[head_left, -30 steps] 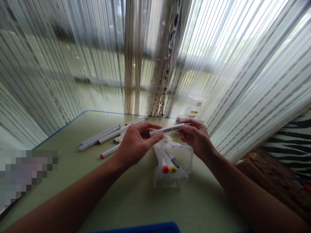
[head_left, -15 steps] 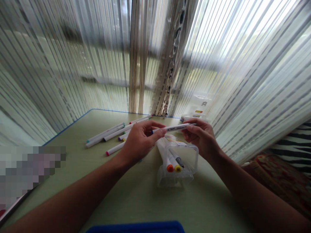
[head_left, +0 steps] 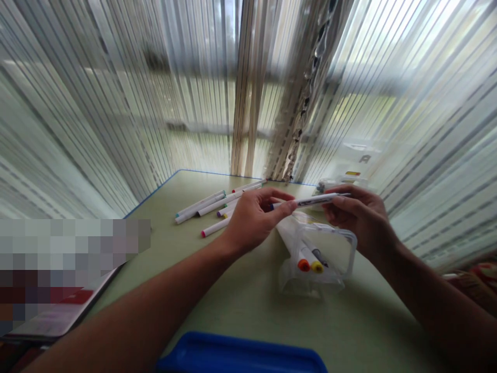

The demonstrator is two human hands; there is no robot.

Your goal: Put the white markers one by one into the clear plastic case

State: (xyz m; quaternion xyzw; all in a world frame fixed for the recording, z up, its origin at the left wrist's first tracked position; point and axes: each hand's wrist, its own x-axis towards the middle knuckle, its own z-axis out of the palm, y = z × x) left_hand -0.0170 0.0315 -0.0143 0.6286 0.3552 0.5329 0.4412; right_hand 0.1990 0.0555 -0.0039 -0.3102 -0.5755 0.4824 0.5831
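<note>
Hands: left hand point(head_left: 258, 220) pinches the blue-ended part of a white marker point(head_left: 316, 200) between thumb and fingers; right hand point(head_left: 361, 215) grips the opposite, narrow end; whether that tip is bare cannot be told.
Held marker: raised above the clear case point(head_left: 351, 254), near level, spanning the gap between the hands; the 2-point grip probably steadies the barrel and leaves its dark print exposed.
Clear case: lies on the green tabletop point(head_left: 248, 311), open end facing the wearer; this orientation likely gives direct access; 3 pens show inside: an orange-capped marker point(head_left: 303, 265), a yellow-capped marker point(head_left: 317, 267) and a grey pen point(head_left: 320, 256).
Loose markers point(head_left: 217, 203): spread left of the case, beyond the left hand; a pink-ended marker point(head_left: 215, 227) lies nearest the wearer; the spread apparently leaves the coloured ends readable.
Obstructions: left hand covers part of the loose group; right hand partly blocks a second clear container point(head_left: 349, 182) near the far edge, contents unclear.
Surroundings: blue plastic edge point(head_left: 248, 355) at the near side; striped string curtain point(head_left: 194, 77) behind the table; pixelated flat object point(head_left: 70, 311) at left, details masked.
</note>
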